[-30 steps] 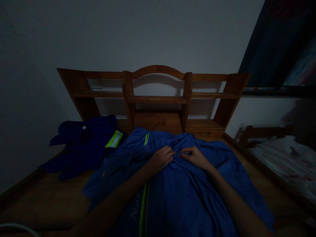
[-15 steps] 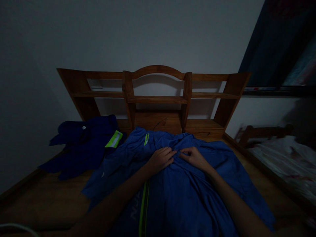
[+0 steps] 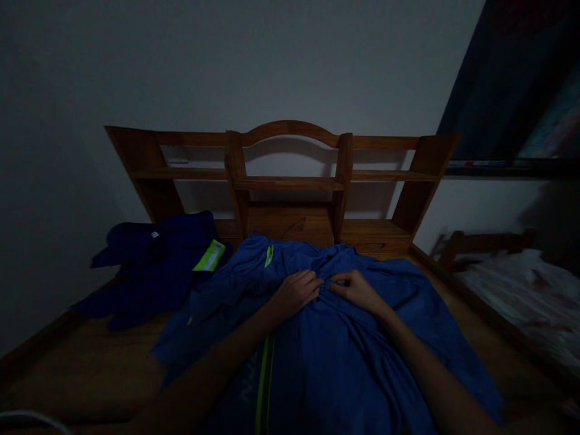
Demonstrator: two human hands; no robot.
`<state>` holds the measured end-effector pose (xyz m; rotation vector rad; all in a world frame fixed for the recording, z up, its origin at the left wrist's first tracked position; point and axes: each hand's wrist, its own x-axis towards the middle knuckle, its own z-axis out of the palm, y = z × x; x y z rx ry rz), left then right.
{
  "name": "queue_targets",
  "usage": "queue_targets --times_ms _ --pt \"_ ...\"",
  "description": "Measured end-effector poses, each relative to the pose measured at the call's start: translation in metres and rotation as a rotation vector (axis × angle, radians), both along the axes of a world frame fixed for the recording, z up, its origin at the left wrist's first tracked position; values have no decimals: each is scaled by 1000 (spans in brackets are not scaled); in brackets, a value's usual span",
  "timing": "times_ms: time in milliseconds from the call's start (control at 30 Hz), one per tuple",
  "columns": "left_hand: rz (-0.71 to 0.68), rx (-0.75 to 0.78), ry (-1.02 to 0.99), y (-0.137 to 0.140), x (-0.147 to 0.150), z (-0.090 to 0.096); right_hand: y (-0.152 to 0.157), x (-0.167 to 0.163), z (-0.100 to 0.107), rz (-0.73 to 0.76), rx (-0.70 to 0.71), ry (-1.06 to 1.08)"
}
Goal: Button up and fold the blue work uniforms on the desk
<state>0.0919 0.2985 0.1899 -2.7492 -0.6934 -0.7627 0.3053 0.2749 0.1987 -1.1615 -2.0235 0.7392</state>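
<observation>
A blue jacket (image 3: pixel 335 356) with yellow-green trim lies spread and wrinkled over the wooden surface before me. My left hand (image 3: pixel 296 292) is closed on its cloth near the middle, fingertips pinching a fold. Just to the right, my right hand (image 3: pixel 356 290) pinches the same gathered cloth between thumb and forefinger. The fingertips of both hands nearly meet, and the small piece between them is too dark to make out. A short yellow-green strip (image 3: pixel 269 256) shows on the cloth above my left hand.
A darker blue garment (image 3: pixel 158 266) with a reflective band lies crumpled at the left. Behind stands a wooden headboard (image 3: pixel 290 182) with shelves against the wall. A raised wooden edge (image 3: pixel 480 308) runs along the right, beyond it white bedding (image 3: pixel 521 290). A pale cable (image 3: pixel 34 415) curves at lower left.
The two hands stay at nearly the same spot on the jacket. Only the fingertips shift slightly on the pinched fold.
</observation>
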Motion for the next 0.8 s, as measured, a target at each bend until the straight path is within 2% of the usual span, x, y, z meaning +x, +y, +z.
queue_targets --times_ms 267,500,633,800 --pt "90 -61 -208 1 5 -3 -3 -5 6 3 40 -30" --pt "191 -113 -323 8 3 -10 -6 -8 8 12 15 -19" --pt "297 -200 -375 6 1 -7 -5 -7 8 -12 35 -23" --pt "306 -291 -410 3 -1 -1 -4 -5 10 -37 79 5"
